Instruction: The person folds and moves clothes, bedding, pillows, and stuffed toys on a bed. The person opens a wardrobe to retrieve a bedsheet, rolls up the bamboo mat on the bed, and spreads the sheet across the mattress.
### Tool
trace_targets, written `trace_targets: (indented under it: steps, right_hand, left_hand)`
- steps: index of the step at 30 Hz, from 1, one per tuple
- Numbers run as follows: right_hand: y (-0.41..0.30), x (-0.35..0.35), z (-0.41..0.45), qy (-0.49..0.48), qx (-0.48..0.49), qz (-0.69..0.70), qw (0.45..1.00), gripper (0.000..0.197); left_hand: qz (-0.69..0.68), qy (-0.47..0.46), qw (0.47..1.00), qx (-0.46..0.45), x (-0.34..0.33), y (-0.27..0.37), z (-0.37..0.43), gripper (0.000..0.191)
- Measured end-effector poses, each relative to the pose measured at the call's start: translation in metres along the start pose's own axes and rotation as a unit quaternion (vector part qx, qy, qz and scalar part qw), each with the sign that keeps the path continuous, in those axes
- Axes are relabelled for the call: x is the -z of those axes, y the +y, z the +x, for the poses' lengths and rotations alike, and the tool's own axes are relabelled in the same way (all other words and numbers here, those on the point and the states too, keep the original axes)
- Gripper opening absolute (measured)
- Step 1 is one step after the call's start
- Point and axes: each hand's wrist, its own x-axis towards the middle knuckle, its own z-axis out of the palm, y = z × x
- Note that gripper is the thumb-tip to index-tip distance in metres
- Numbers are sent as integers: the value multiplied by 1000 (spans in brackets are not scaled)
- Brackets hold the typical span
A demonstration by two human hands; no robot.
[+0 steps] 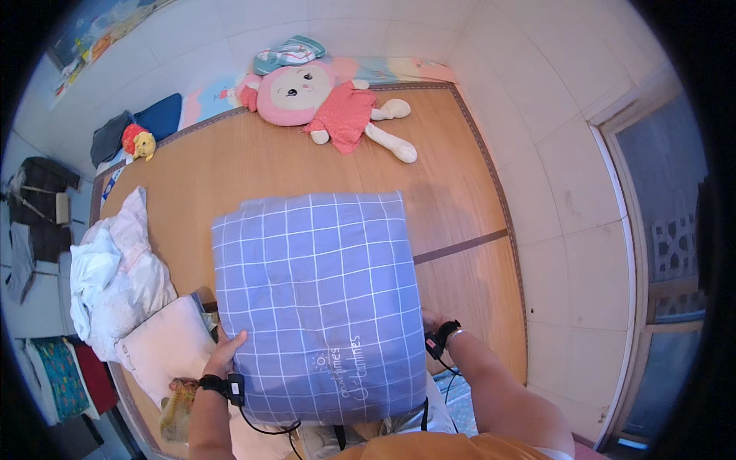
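Observation:
A blue-violet quilt (319,270) with a white grid pattern, folded into a thick square block, fills the middle of the view in front of my body. White stitched or printed writing and a small sun show near its lower edge. My left hand (229,347) grips its left side, the thumb lying on top and the fingers hidden beneath. On the opposite side my right hand (436,319) holds the right edge, mostly hidden behind the fabric. Each wrist wears a black strap with a small cabled device.
A woven mat (454,190) with a dark border covers the bed. A large plush doll (345,109) lies at the far side; a small plush bear (139,142) sits far left. Crumpled white bedding (132,276) and a pale pillow (169,345) lie left. A tiled wall (566,213) stands right.

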Motion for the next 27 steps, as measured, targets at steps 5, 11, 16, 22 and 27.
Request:
trace_targets:
  steps: [5, 11, 16, 22, 27]
  right_hand:
    - [-8, 32, 23, 11, -23, -37, 999, 66]
    - [2, 24, 45, 47, -26, -4, 999, 64]
    - [-79, 9, 59, 50, 69, -38, 996, 62]
    - [-308, -93, 60, 25, 264, -110, 958, 60]
    - [-273, -67, 63, 220, 226, -228, 921, 88]
  left_hand:
    - [-10, -153, 972, 176, 75, -53, 52, 89]
    - [66, -102, 989, 89, 22, -12, 27, 60]
    - [-35, 7, 997, 71, 9, 21, -37, 54]
    - [-105, 23, 991, -85, 85, 119, -49, 66]
    - [406, 125, 813, -398, 71, 167, -9, 79]
